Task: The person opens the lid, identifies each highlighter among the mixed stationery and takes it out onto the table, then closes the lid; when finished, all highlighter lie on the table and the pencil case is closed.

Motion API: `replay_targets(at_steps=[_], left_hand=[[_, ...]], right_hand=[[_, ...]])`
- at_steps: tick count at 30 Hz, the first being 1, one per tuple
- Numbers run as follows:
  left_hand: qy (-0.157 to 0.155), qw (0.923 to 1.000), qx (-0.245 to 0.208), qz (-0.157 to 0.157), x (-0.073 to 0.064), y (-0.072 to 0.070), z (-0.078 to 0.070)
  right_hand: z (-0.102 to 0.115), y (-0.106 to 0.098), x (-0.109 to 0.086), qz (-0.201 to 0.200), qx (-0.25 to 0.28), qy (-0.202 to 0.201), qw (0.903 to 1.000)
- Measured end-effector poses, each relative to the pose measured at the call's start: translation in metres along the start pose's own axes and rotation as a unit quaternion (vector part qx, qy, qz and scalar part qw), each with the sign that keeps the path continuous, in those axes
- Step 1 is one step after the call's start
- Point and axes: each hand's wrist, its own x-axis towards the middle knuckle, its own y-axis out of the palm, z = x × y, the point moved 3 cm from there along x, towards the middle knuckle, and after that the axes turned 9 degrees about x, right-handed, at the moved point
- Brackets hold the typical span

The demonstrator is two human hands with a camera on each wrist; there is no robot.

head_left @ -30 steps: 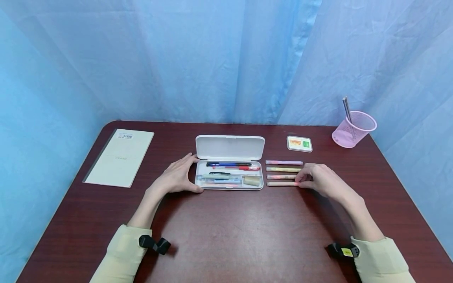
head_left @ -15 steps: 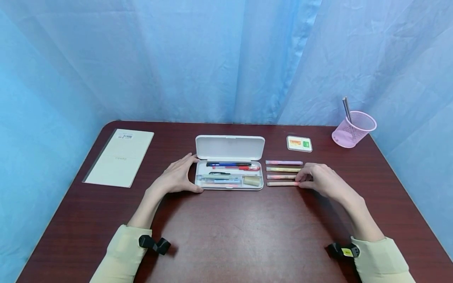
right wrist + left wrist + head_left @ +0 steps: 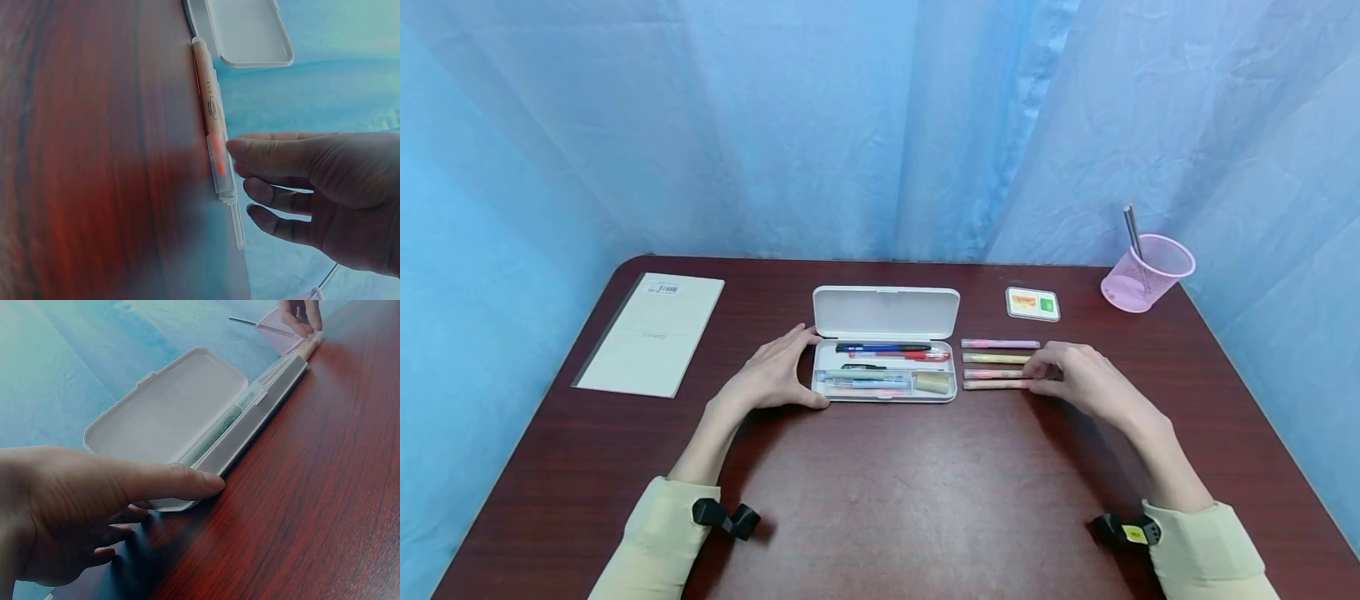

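A white pencil case (image 3: 887, 313) lies with its lid raised at the table's centre. Inside are a blue pen (image 3: 883, 347), a red pen (image 3: 910, 356), several pale pens and a beige block (image 3: 932, 383). My left hand (image 3: 775, 373) holds the case's left end, thumb at the front corner (image 3: 209, 482) and fingers behind. Several highlighters lie in a row right of the case; a purple one (image 3: 1000, 343) and a yellow one (image 3: 996, 358) are farthest back. My right hand (image 3: 1078, 379) pinches the nearest, a beige highlighter (image 3: 209, 94), near its clear cap. The fingertips behind it are partly hidden.
A cream notebook (image 3: 655, 337) lies at the left. Behind the highlighters is a small flat clear case (image 3: 1033, 304) with orange and green pieces. A pink mesh pen cup (image 3: 1142, 283) holding grey sticks stands at the back right, near the table edge and blue curtain (image 3: 850, 125).
The nearest highlighter has shifted slightly back toward the one behind it, and my right hand has moved a little back and left with it. My left hand and the pencil case stay put.
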Motion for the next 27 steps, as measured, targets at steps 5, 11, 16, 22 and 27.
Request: replay_targets(at_steps=[5,11,16,22,27], left_hand=[[0.002,1.0000,0.001,0.000,-0.001,0.000,-0.001],[0.001,1.0000,0.001,-0.004,-0.004,-0.002,0.001],[0.000,1.0000,0.002,-0.005,-0.005,-0.002,0.003],[0.005,1.0000,0.001,-0.009,-0.003,-0.002,0.001],[0.008,0.9999,-0.001,-0.007,-0.001,-0.001,-0.002]], right_hand=[[0.013,0.005,0.005,-0.023,0.012,-0.016,0.9995],[0.046,0.022,0.024,-0.035,0.050,-0.044,0.9972],[0.080,0.037,0.046,-0.027,0.081,-0.073,0.9937],[0.113,0.055,0.067,-0.007,0.081,-0.086,0.9930],[0.132,0.066,0.077,0.019,0.085,-0.097,0.9915]])
